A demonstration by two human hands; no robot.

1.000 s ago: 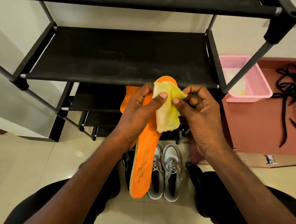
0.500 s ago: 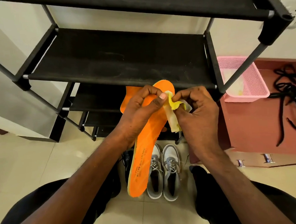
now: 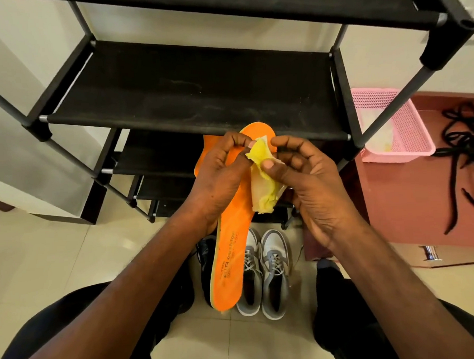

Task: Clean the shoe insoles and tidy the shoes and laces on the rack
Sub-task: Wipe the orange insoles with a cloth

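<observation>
- Head view: left hand [image 3: 219,174] grips orange insole [image 3: 229,264], pinching yellow cloth [image 3: 263,178].
- Right hand [image 3: 310,181] pinches cloth too.
- Grey shoes [image 3: 265,276] on floor below.

Both forearms extended forward, bare, converging at centre. Left hand [image 3: 219,177] back toward camera, fingers curled, fingertips pinching cloth [image 3: 263,178] against insole [image 3: 231,251]. Right hand [image 3: 310,183] opposite, fingers curled, thumb pressed on same cloth.

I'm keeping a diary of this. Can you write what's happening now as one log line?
left hand: holds orange insole, pinches yellow cloth | right hand: pinches cloth | step: folding cloth
</observation>
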